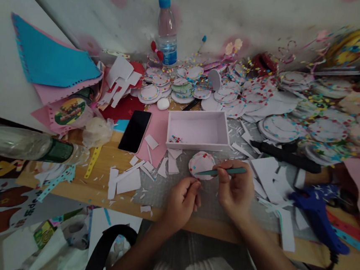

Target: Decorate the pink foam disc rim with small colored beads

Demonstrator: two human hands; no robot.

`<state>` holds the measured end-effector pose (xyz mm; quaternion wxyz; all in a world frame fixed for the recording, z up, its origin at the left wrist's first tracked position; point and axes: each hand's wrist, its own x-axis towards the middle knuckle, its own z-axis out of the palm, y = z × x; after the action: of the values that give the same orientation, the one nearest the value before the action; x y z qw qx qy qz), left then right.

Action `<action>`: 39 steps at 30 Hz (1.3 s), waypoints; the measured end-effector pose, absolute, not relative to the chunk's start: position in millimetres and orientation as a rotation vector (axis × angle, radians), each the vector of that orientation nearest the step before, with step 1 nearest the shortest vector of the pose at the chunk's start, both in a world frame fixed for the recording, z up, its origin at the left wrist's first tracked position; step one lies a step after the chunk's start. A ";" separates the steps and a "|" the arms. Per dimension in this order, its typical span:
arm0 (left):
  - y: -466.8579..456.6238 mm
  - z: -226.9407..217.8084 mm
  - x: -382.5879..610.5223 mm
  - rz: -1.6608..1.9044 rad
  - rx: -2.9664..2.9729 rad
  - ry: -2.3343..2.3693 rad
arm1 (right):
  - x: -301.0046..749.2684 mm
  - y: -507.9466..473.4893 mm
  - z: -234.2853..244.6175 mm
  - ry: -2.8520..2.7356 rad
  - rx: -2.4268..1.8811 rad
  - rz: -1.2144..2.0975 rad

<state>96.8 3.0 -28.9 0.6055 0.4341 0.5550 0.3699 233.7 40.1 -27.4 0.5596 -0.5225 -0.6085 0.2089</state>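
A small white paper disc (201, 160) with red dots round its rim lies on the grey cutting mat (159, 192). My right hand (236, 190) grips a slim teal pen-like tool (232, 170), its dark pointed end over the disc near the lower edge. My left hand (183, 198) is closed at the disc's near edge, thumb against curled fingers; whatever it pinches is hidden. Just beyond the disc stands a shallow white open box (194, 146), with a few small red and blue beads (176, 139) in its near left corner.
Stacks of decorated paper discs (281, 128) line the wall. A black phone (135, 131) and paper scraps (128, 183) lie left. A blue glue gun (317, 218), a black marker-like tool (287, 156) and white strips are right. Water bottles (168, 33) stand behind and lie left.
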 end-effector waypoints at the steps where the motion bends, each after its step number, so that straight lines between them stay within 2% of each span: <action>1: 3.0 -28.8 96.9 0.859 1.003 1.282 | 234.0 40.2 -27.3 -1.444 -1.236 0.482; 39: 5.0 -26.1 96.9 0.840 1.029 1.295 | 233.2 40.0 -19.8 -1.499 -1.225 0.409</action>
<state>96.9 5.0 -26.1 0.5999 0.4437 0.5586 0.3624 233.2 40.0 -19.8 0.5495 -0.5173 -0.6330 0.1726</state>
